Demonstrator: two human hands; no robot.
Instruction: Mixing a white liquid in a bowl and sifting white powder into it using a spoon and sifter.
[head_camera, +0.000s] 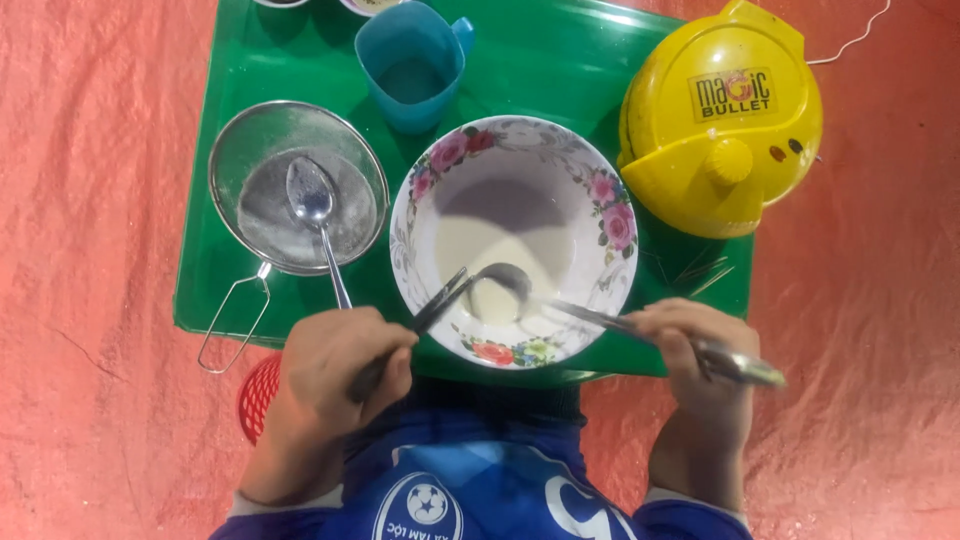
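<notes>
A white bowl with pink flowers on its rim (600, 190) sits on a green tray (560, 70) and holds pale liquid or batter. My left hand (335, 375) grips a dark thin utensil (440, 305) whose tip reaches into the bowl. My right hand (700, 360) holds a metal spoon (600, 318) by the handle, its bowl dipped in the liquid near the other utensil's tip.
A metal sieve (262, 140) with a spoon (312, 195) lying in it rests left of the bowl. A blue plastic jug (410, 65) stands behind, a yellow round appliance (720, 115) at right. A red mesh object (258, 395) pokes out under the tray. An orange cloth (90, 250) covers the floor.
</notes>
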